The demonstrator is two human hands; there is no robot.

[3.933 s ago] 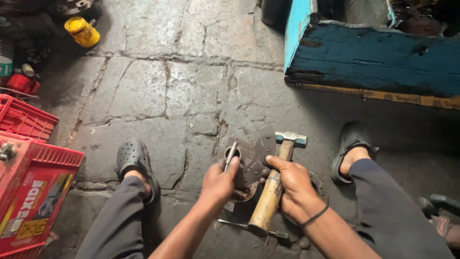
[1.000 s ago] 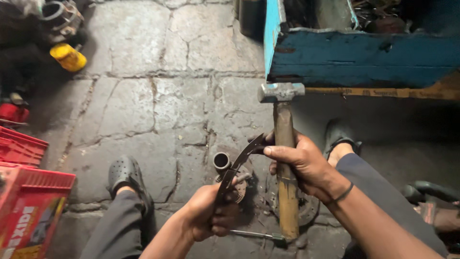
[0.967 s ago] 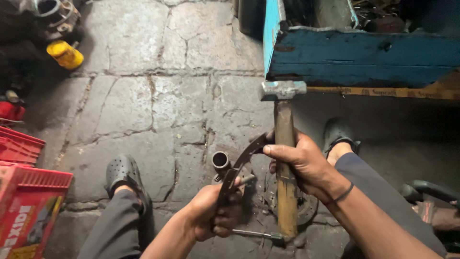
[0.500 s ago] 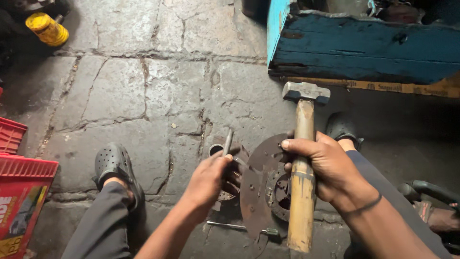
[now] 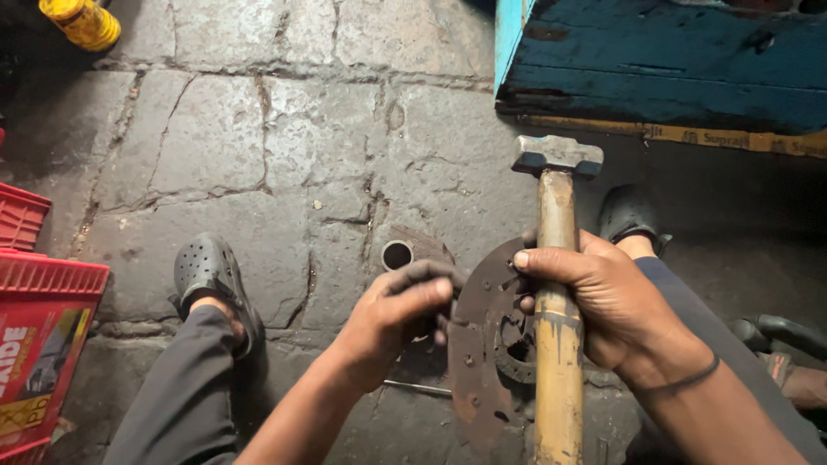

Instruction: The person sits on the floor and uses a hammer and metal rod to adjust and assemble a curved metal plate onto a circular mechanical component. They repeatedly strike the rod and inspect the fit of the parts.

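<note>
Right hand (image 5: 603,301) closed around hammer (image 5: 556,284), head up, fingertips also on rusty disc (image 5: 482,344). Left hand (image 5: 396,314) curled, pinching disc's left edge. Disc upright above stone floor (image 5: 284,164), between knees.

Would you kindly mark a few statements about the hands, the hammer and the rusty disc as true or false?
1. The right hand grips a wooden-handled hammer with its head pointing away from the person. True.
2. The rusty disc lies flat on the stone floor, untouched. False: it is tilted up, with both hands on it.
3. The left hand holds the disc's edge. True.
4. A short metal tube stands on the floor beyond the left hand. True.
5. The crate at the left is blue. False: it is red; the blue thing is the wooden box at upper right.
</note>
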